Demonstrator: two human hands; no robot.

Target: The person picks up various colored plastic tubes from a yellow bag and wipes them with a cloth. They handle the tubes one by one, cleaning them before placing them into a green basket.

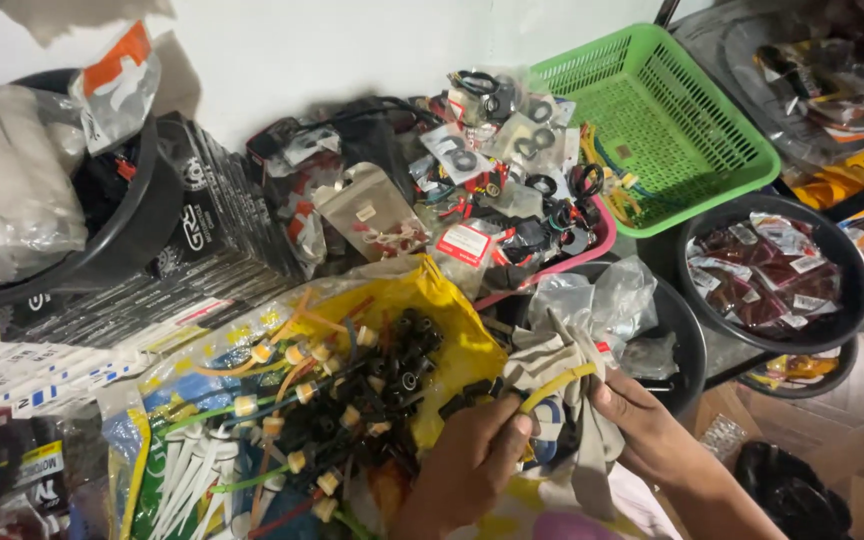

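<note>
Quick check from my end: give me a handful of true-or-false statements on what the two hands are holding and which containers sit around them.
1. Both hands grip a yellow tube. True: left hand and right hand hold it at either end.
2. The green basket is packed full. False: it is mostly bare, with a few wires at its left side.
3. A black bowl holds dark red packets. True.
4. The yellow bag lies right of the right hand. False: it lies left of both hands.
5. White cable ties lie at lower left. True.
</note>
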